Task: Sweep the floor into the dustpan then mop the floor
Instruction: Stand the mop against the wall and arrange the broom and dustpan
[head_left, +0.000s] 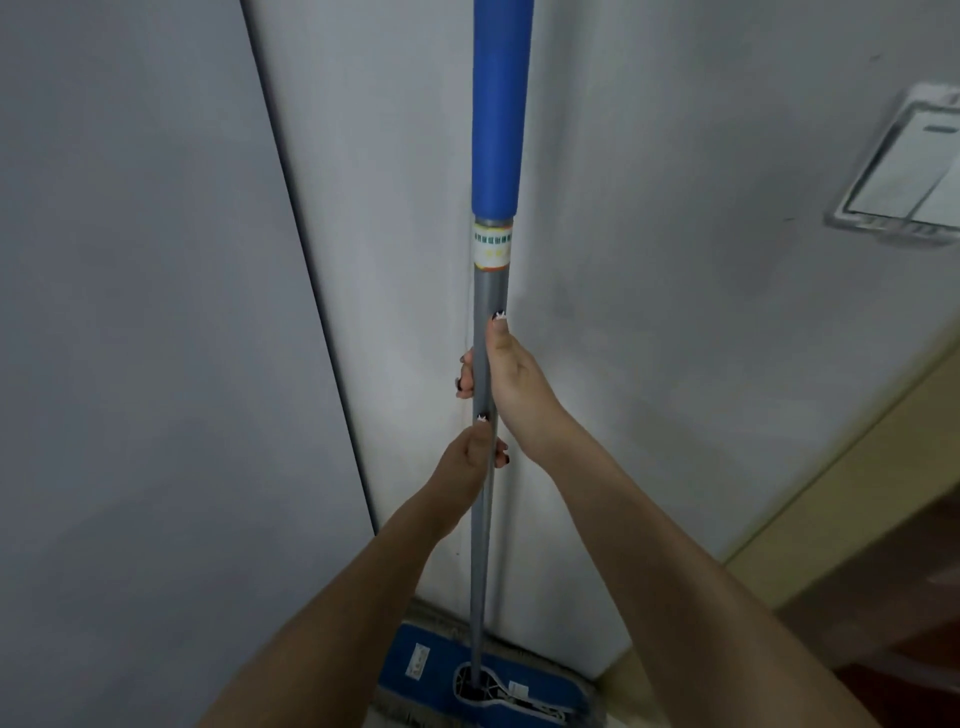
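A flat mop stands nearly upright in front of me, with a grey metal pole (487, 545), a blue foam grip (501, 109) at the top and a blue fringed head (441, 675) flat on the floor against the wall. My right hand (506, 374) grips the pole higher up, thumb lying along it. My left hand (470, 457) holds the pole just below, fingers wrapped round it. No broom or dustpan is in view.
A grey wall (649, 260) rises right behind the mop, with a grey door panel (130, 312) to the left. A clear holder with papers (904, 171) hangs on the wall at the upper right. Beige skirting (831, 478) and dark floor lie to the right.
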